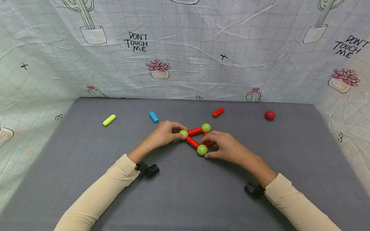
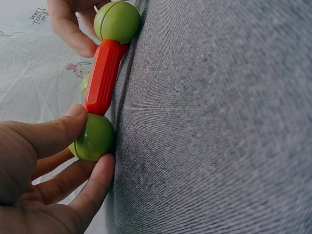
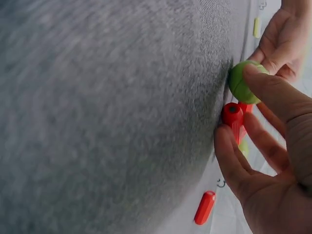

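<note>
Red building rods and green balls form a triangle on the grey table. My left hand pinches the left green ball between thumb and fingers. From that ball one red rod runs to the near green ball, another red rod to the far green ball. My right hand lies at the triangle's right side, its thumb on the near ball and its fingers about a third red rod. In the right wrist view this rod's dark-centred end shows beside the ball; whether they touch I cannot tell.
A loose red rod and a red ball lie toward the back of the table. To the left are a blue rod and a yellow-green rod. A printed cloth hangs behind.
</note>
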Motion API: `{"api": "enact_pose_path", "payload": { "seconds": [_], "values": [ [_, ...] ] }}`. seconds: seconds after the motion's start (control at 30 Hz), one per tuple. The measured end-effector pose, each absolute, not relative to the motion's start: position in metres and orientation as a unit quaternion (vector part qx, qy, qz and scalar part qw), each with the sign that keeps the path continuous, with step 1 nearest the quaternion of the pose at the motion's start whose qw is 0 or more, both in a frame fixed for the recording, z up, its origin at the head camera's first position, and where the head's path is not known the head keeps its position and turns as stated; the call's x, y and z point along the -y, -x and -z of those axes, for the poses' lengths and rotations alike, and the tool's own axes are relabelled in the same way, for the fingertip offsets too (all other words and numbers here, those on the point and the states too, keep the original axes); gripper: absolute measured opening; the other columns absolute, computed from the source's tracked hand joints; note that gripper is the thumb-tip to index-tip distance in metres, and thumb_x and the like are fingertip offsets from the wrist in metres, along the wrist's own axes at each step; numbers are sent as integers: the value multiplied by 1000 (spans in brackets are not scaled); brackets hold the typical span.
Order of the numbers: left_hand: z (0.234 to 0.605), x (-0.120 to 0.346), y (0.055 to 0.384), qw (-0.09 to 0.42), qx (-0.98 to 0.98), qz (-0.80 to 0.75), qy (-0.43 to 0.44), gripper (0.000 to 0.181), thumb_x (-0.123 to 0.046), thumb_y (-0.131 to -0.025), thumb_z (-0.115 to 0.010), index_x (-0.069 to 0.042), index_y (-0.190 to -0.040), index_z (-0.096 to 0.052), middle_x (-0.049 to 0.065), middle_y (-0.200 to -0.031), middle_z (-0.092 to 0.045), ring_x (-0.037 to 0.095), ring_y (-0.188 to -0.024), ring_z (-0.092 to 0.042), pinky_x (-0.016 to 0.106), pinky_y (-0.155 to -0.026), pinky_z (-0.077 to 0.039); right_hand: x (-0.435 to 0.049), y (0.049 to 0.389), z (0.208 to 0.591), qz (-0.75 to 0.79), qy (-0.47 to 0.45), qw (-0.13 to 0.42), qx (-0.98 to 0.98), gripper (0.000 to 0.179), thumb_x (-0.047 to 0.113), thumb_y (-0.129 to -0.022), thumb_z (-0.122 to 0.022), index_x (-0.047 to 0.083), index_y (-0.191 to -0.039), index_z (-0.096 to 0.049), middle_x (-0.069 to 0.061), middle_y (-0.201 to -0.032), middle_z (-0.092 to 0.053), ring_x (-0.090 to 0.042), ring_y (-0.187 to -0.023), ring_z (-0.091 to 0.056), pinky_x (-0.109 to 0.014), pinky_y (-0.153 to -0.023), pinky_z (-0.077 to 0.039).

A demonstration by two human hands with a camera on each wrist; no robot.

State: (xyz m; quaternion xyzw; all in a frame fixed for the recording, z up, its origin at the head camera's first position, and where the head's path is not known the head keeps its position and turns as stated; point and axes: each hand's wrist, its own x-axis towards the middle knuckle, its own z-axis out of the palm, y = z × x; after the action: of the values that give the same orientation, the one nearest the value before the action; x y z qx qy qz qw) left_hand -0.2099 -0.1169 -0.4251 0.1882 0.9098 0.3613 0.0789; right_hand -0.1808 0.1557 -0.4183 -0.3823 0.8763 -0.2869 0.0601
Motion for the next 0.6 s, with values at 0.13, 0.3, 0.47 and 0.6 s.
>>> {"api": "enact_pose_path", "payload": {
  "seconds": [0.13,0.3,0.47,0.6],
  "values": [
    [425,117,211,78,-910,-360,-192,31,-27,-94,-76,-11,-120,-76,7,-106,-75,18,-90,-67,32,-74,-54,-149,180,419,276,374,46,-884,51,21,-80,-89,9,-126,-69,-9,-130,-63,-21,-101,-64,-36,-87,-57],
    [426,117,212,80,-909,-358,-198,32,-29,-94,-76,-11,-121,-75,7,-107,-75,19,-92,-69,33,-77,-55,-139,181,418,258,368,54,-892,59,27,-80,-90,10,-132,-67,-10,-132,-62,-19,-100,-61,-36,-85,-54],
    [426,116,211,83,-909,-358,-196,32,-29,-94,-75,-12,-121,-75,7,-107,-75,20,-92,-69,34,-76,-56,-135,185,414,229,373,77,-896,58,28,-81,-88,9,-132,-66,-9,-132,-64,-19,-106,-61,-38,-89,-53],
    [427,116,210,82,-909,-359,-194,31,-28,-94,-75,-11,-121,-75,7,-107,-75,20,-92,-69,34,-76,-56,-134,188,411,226,374,92,-895,56,27,-82,-88,8,-129,-66,-7,-127,-66,-18,-103,-60,-36,-89,-53]
  ]
}}
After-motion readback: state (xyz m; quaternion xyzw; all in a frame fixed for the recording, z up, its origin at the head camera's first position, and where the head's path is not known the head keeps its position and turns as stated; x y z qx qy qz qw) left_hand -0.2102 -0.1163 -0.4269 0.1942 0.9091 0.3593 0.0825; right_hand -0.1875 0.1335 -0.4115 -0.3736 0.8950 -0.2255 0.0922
